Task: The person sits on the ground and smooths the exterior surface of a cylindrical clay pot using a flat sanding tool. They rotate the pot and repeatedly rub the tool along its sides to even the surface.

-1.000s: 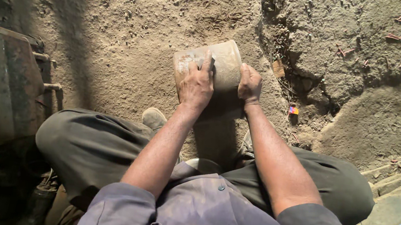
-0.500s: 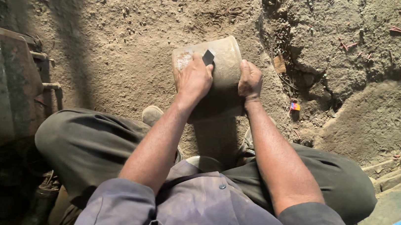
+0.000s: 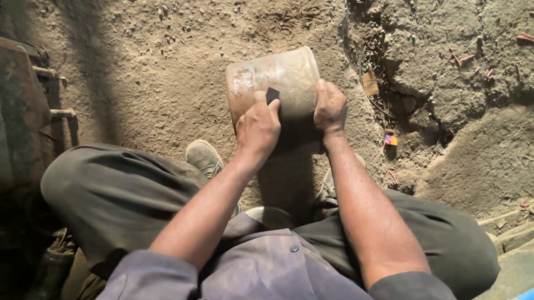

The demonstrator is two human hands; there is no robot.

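You are sitting over a dusty cylinder [image 3: 274, 81] lying on its side on the dirt floor [image 3: 159, 39] at the upper centre of the frame. Your left hand [image 3: 258, 126] is pinching a small dark pad [image 3: 273, 95] between its fingers and pressing it to the curved face. Your right hand [image 3: 330, 107] is curling its fingers over the right end, steadying it. The surface is looking mottled and scuffed, so the rubbing seems only partly done, though dust is making that hard to judge.
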